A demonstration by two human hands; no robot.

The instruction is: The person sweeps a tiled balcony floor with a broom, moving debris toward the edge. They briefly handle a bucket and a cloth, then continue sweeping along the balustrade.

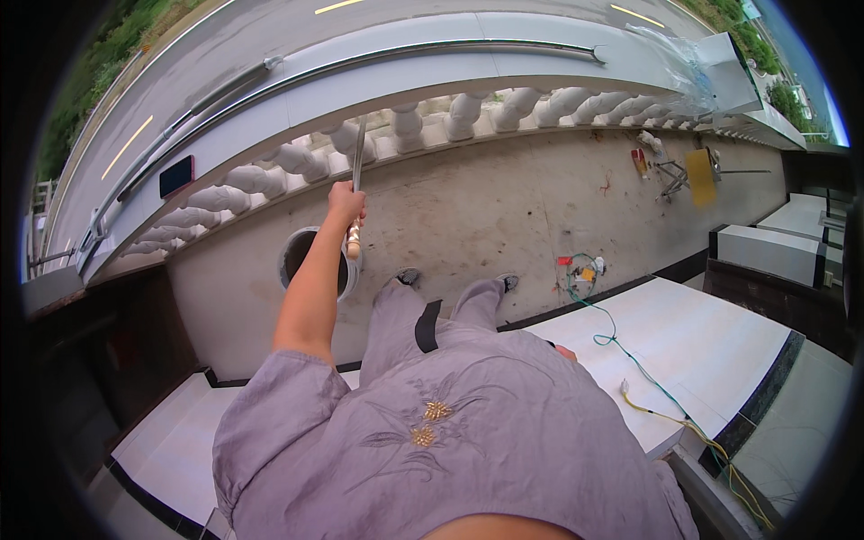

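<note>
My left hand (347,204) grips a slim metal pole (359,152) near its lower end, where a patterned, wood-coloured end piece (353,247) sticks out below the fist. The pole's upper part reaches the balusters, and its far end is hidden behind the railing. Beneath my left forearm, a round bucket (352,278) stands on the floor, partly covered by the arm. My right hand (565,352) shows only a little beside my hip; the shirt hides the rest, so its grip cannot be told.
A balustrade rail (391,84) carries a phone (177,177), a long metal rod (432,46) and another pole (229,88). A folding stand (672,179) and a yellow board (700,177) are farther right. A green cord (631,358) and yellow cord (658,414) cross the white tiled step (715,337).
</note>
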